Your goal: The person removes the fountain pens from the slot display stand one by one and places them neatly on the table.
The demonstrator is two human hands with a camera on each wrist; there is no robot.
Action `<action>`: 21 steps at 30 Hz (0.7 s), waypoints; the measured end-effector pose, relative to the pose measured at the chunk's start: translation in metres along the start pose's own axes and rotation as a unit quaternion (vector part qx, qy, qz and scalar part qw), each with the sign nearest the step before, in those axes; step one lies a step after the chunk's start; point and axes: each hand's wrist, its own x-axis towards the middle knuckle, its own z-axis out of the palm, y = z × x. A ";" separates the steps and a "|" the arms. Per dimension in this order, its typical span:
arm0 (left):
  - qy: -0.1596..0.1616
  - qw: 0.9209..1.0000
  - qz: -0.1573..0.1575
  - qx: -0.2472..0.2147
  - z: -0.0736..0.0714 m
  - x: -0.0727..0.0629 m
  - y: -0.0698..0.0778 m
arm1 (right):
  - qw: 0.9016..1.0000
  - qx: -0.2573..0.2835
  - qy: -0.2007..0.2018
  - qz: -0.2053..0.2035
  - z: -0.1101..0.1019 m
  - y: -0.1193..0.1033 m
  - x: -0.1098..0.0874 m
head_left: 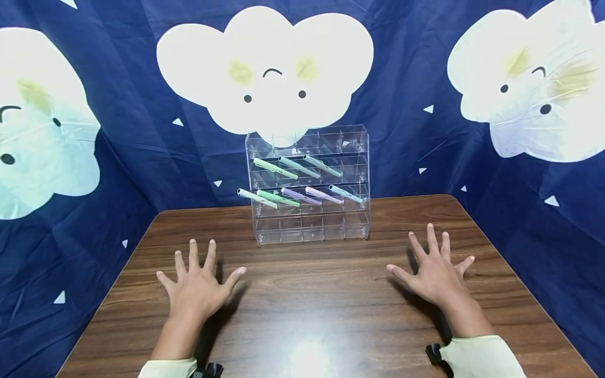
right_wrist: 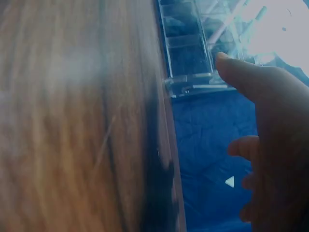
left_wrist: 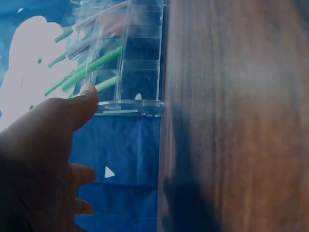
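A clear acrylic rack [head_left: 312, 231] with stepped tiers of small compartments stands at the back of the table. Three slanting pens rest in its second tier from the top: a yellow-green pen [head_left: 275, 168], a grey-green pen [head_left: 299, 166] and a pale teal pen [head_left: 323, 165]. Several more lie in the tier below, among them a green pen [head_left: 278, 198], a purple pen [head_left: 301, 196] and a light blue pen [head_left: 346, 194]. My left hand [head_left: 195, 291] is spread over the table, front left of the rack. Opposite it, my right hand [head_left: 438, 281] has its fingers spread too. Both hold nothing.
The brown wood-grain table [head_left: 302, 294] carries the rack near its far edge. Dark blue cloth [head_left: 402, 157] with white clouds and small triangles hangs behind and at both sides. Black straps [head_left: 433, 354] sit at the wrists, by pale sleeves.
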 end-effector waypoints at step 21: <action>-0.032 0.994 0.003 -0.100 0.000 0.045 0.019 | 0.998 0.004 0.059 -0.009 -0.018 -0.042 0.041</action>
